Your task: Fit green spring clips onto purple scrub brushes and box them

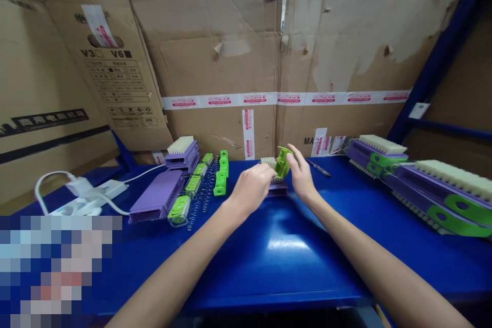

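Observation:
A green plastic part (283, 164) with moulded edges is held up between my two hands above the blue table. My right hand (302, 174) grips it from the right, thumb and fingers along its edge. At its left side, the fingers of my left hand (251, 187) are pinched together against it; the fingertips are partly hidden. Just behind and below my hands lies a purple block with cream bristles (277, 189), partly covered by them. More green plastic parts (220, 183) stand left of my left hand, beside a row of metal springs (198, 206).
Clear-and-green pieces (180, 207) line up beside a purple housing (156, 192), with a bristled purple block (183, 152) behind. A white power strip (103, 192) sits far left. Purple-green brush assemblies (434, 189) occupy the right. A screwdriver-like tool (320, 168) lies near the cardboard wall (215, 61).

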`<state>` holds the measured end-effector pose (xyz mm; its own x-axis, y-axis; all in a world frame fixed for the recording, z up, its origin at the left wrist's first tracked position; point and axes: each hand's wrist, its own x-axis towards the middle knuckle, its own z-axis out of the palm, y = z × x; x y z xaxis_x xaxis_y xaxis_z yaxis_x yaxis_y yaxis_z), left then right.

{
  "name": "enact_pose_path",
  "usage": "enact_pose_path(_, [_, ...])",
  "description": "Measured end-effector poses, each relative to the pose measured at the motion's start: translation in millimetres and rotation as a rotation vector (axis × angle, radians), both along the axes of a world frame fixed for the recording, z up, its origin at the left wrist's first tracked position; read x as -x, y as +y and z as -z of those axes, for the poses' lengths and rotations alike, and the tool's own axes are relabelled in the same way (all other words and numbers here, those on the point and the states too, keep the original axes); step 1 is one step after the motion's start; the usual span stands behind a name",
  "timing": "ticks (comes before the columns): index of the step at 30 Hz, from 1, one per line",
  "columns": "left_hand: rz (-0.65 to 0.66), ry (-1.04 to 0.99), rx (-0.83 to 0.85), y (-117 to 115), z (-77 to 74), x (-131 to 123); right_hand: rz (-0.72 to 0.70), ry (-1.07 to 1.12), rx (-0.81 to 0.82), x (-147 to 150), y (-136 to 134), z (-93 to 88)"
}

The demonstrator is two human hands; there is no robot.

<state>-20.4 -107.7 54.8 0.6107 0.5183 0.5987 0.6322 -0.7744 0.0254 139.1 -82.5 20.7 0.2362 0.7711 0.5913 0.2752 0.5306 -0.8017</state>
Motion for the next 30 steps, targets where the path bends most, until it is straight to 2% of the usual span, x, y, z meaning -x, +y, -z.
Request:
enact_pose_path(2, [-0.037, 0.076, 0.025, 1.4, 6.7, -15.8, -0.020, 0.036, 0.064, 4.6, 0.1, 1.1])
enact_pose_path(7, [-0.325, 0.046, 0.057, -3.1, 21.0, -43.0, 0.237, 0.028, 0.183, -7.8, 6.4, 6.8])
enact_pose_path(12, [-0.516, 0.046, 0.090, 0.9, 24.4, -61.7, 0.346, -0.031, 0.299, -29.7, 13.8, 9.3])
enact_pose_path(15, [-0.558, 0.049, 0.136, 5.5, 20.0, -64.4, 0.385, -0.069, 0.342, -37.6, 16.4, 10.2])
enact_pose_path(19, [-0.495, 0.170, 0.228, 9.1, 4.9, -51.6, 0.436, -0.119, 0.350, -42.0, 19.4, 12.0])
enact_pose_path(22, [-0.497, 0.317, 0.320, 12.5, -10.5, -36.1, 0.408, -0.111, 0.372, -42.1, 21.7, 14.4])
enact_pose_path(25, [-0.551, 0.281, 0.338, 20.2, -19.0, -23.5, 0.327, -0.074, 0.391, -39.8, 22.6, 16.9])
enact_pose_path(27, [-0.586, 0.224, 0.328, 27.6, -16.8, -17.7, 0.243, -0.048, 0.411, -37.3, 22.0, 17.9])
enact_pose_path(30, [-0.603, 0.223, 0.473, 38.1, -4.8, -11.3, 0.142, -0.065, 0.442, -33.6, 20.4, 18.4])
